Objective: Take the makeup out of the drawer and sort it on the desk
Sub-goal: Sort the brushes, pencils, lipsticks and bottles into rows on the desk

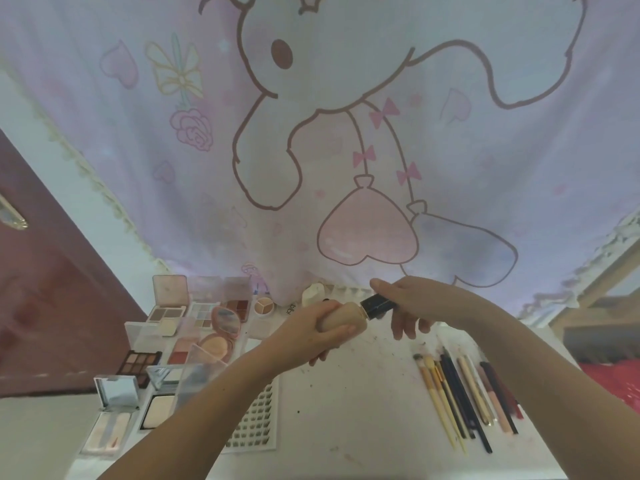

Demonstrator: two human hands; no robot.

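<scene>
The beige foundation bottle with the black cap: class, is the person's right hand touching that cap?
Touching. The head view shows the right hand closed around the black cap of the beige foundation bottle, while the left hand grips the body.

We see a white counter [363, 393]. A lash card [254, 419] lies on it; open palettes [166, 306] sit left of that card, and brushes and pencils [467, 393] right of it.

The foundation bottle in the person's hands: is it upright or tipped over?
Tipped, nearly sideways. The left hand grips the beige foundation bottle, while the right hand holds its black cap, pointing right.
</scene>
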